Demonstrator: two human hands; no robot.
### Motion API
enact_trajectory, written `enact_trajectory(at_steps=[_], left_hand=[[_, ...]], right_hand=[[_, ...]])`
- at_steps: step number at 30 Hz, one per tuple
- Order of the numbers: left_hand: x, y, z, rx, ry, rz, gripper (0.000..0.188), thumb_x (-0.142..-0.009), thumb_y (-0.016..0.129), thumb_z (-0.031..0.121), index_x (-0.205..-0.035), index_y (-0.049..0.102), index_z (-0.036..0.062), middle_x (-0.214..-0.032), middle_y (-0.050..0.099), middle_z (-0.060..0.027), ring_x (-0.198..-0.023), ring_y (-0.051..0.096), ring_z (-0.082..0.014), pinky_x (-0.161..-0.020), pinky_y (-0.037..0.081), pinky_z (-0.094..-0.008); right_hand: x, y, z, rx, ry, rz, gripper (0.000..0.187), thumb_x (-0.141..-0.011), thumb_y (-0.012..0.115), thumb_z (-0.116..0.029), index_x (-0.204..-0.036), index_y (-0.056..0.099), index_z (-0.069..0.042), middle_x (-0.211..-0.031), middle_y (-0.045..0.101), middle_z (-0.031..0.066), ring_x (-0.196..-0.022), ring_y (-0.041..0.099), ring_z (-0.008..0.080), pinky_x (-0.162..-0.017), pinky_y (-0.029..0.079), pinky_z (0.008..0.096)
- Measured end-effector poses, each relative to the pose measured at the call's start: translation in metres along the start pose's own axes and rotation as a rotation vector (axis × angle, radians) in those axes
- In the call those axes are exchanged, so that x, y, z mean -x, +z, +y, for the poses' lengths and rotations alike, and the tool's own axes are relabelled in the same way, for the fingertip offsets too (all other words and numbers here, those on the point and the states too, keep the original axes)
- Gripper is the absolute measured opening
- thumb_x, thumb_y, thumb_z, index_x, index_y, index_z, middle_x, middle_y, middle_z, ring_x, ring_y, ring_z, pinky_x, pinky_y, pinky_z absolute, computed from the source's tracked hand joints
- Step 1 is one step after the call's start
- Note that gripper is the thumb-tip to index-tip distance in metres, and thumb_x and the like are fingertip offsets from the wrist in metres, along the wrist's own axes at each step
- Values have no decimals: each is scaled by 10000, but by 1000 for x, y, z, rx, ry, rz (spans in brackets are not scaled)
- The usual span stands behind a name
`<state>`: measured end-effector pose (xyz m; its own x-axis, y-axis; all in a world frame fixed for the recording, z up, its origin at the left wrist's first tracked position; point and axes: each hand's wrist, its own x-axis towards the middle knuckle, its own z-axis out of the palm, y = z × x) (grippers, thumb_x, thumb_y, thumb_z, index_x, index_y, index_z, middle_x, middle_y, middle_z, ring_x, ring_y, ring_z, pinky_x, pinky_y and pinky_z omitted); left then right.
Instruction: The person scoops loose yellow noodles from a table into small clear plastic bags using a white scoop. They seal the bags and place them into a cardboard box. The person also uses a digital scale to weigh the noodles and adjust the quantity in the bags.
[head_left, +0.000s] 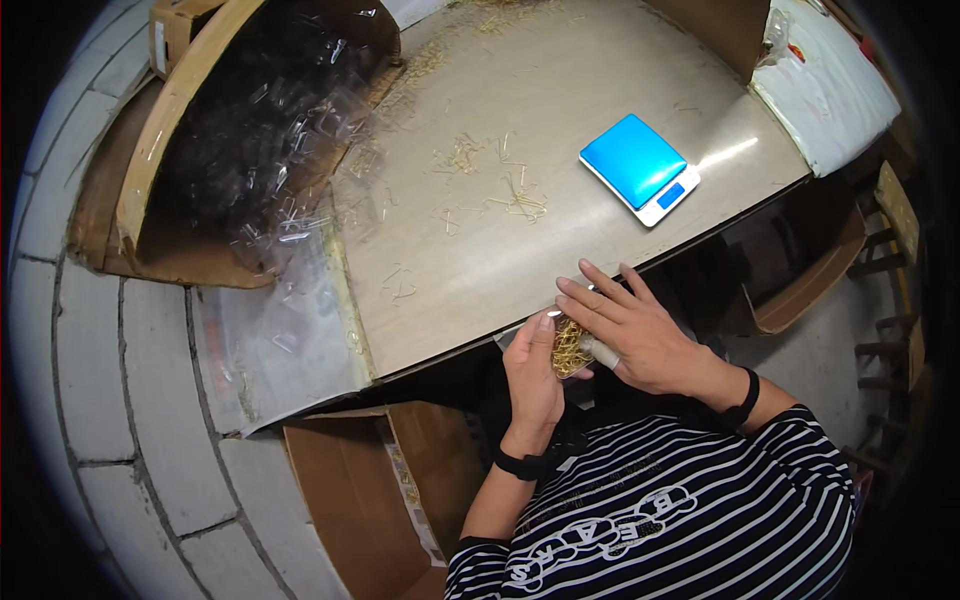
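Observation:
Just off the table's near edge, my left hand [532,380] is closed around a small clear box [571,350] packed with gold-coloured bent wire pieces. Its thumb lies along the box's left side; the other fingers are mostly hidden beneath. My right hand [648,338] rests against the box's right side, fingers stretched out over its top end. One digit of that hand has a whitish wrap and touches the box. Whether the box has a lid on cannot be made out. More loose gold wire pieces [522,197] lie scattered on the table [470,290].
A small scale [635,172] with a blue platform sits at the right of the table. Far left, a large cardboard container [150,170] spills clear plastic boxes [290,215]. An open carton [350,500] stands below at left, another [800,270] at right. A white bag [830,100] lies far right.

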<state>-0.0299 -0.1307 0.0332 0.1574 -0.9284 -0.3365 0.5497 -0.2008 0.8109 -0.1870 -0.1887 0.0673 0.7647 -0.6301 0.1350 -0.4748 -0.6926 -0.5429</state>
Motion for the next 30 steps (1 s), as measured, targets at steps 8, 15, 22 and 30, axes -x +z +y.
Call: enact_trajectory(at_steps=[8,15,22,30], left_hand=[[3,2,8,12,13,24,337,-988,436,229,-1151,534,-49,-1002,629,-137,-771,671,-185,-498,574,-269],[6,4,9,-39,28,10,337,-985,435,222,-1152,526,-55,-1017,615,-139,-786,661,-184,-496,577,-275],[5,4,6,-86,-5,-75,411,-1005,335,272,-1150,512,-68,-1031,605,-165,-808,663,-223,-523,590,-298],[-2,8,10,-53,-84,-228,541,-1012,253,366,-1234,422,-99,-1102,579,-282,-907,656,-362,-586,596,-311]], right_hand=[[5,-4,19,-682,207,365,394,-925,516,-101,-1296,469,23,-1243,548,189,-1150,534,256,-980,404,332],[1,12,15,-969,410,187,224,-903,533,-51,-1105,587,29,-897,629,62,-776,569,102,-698,479,252],[11,15,24,-1022,367,211,240,-858,632,-45,-1093,616,0,-748,589,-9,-586,496,32,-511,404,185],[11,-41,63,-1031,462,436,185,-850,639,-88,-1013,662,-6,-729,619,-4,-563,488,30,-492,398,197]])
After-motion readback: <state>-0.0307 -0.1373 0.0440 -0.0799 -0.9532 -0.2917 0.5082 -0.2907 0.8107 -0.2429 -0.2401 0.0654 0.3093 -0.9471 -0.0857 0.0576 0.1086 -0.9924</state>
